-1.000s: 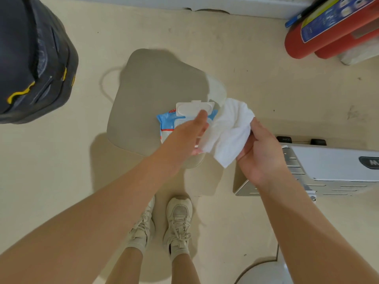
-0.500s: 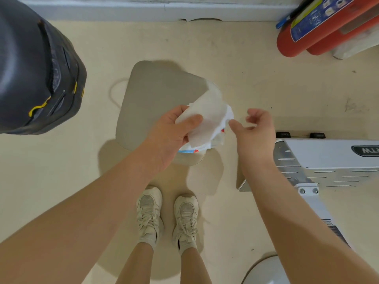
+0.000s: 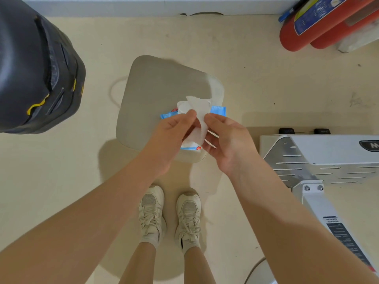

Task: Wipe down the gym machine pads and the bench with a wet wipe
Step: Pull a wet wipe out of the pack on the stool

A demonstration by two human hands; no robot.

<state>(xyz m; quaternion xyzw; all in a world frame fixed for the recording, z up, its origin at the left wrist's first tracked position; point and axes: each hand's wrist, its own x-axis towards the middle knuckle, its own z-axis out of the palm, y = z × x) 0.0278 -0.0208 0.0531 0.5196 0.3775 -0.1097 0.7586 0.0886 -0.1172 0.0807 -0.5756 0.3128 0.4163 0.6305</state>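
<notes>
A white wet wipe (image 3: 198,119) is pinched between my left hand (image 3: 172,138) and my right hand (image 3: 226,140), both held over the near right part of a beige padded seat (image 3: 155,95). Under the hands, a blue wipe pack (image 3: 218,110) with a white flip lid lies on that seat, mostly hidden by my fingers and the wipe. The wipe is folded narrow and stands upright between my fingertips.
A large black padded machine part (image 3: 34,68) fills the upper left. A white metal machine frame (image 3: 320,156) stands on the right. Two red fire extinguishers (image 3: 320,23) lie at the top right by the wall. My feet in pale sneakers (image 3: 170,214) stand just behind the seat.
The wipe passed from my right hand to my left hand, and now both hands grip it. It went from spread open to bunched and folded narrow.
</notes>
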